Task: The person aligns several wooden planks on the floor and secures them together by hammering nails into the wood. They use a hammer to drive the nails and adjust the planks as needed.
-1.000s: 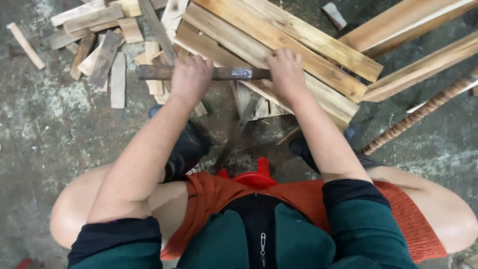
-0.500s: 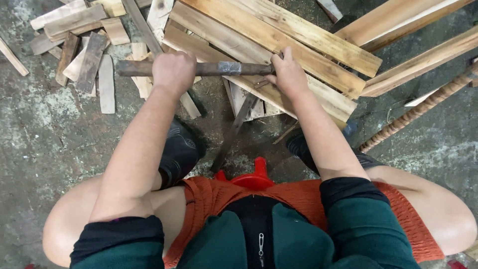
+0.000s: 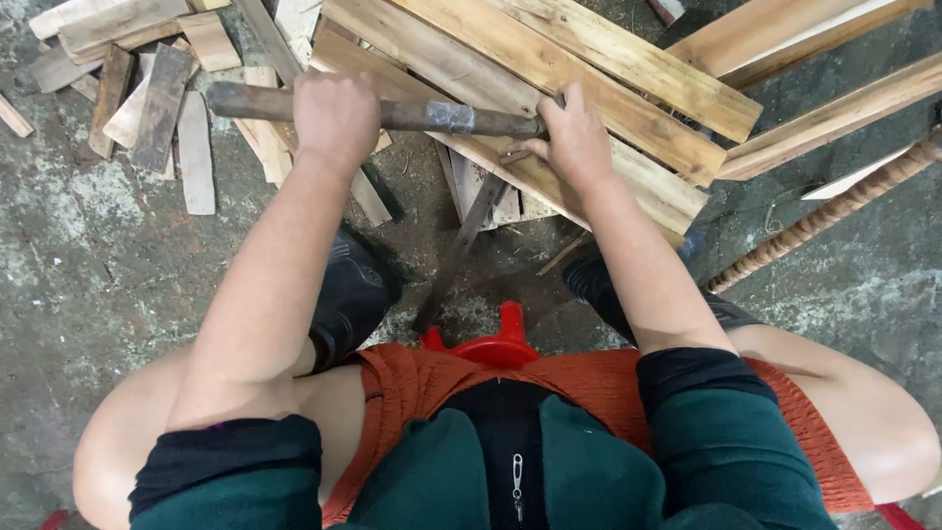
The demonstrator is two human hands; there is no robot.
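Both hands grip one long dark rusty metal bar (image 3: 392, 113) crosswise over pale wooden planks (image 3: 549, 88) on the concrete floor (image 3: 88, 265): left hand (image 3: 337, 116) fisted near its end, right hand (image 3: 574, 142) pinching the tip for two-handed leverage.

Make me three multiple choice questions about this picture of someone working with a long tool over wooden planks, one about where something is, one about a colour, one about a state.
1. Where does the pile of short wood scraps lie?
A. Upper left, on the floor
B. On the person's lap
C. Lower right corner

2. What colour is the stool between the knees?
A. Blue
B. Red
C. White

3. How is the long tool held?
A. Lying loose on the floor
B. By one hand only
C. By both hands, one at each end

Answers:
1. A, the scraps sit on the concrete beyond the left hand.
2. B, a red edge shows below the planks.
3. C, the left hand has a closed grip and the right hand holds the other end.
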